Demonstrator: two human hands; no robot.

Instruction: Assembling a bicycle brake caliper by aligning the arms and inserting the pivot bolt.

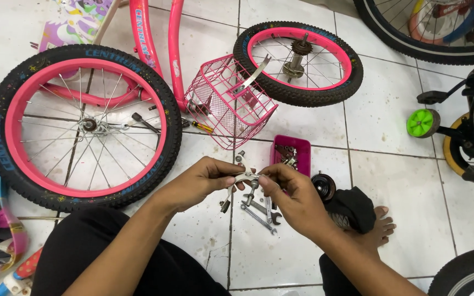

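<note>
While the person sits on the tiled floor (390,109), left hand (201,181) and right hand (294,194) both pinch a silver brake caliper (246,179); wrenches (261,211) lie at six o'clock below, pink basket (229,101) at twelve.

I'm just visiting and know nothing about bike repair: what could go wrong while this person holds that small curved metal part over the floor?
The curved silver metal brake part is pinched only by fingers of both hands, so it might slip onto the steel wrenches below. Small hardware could scatter from the open magenta plastic tray close by. The bare foot rests near loose tools on the white tiled floor.
</note>
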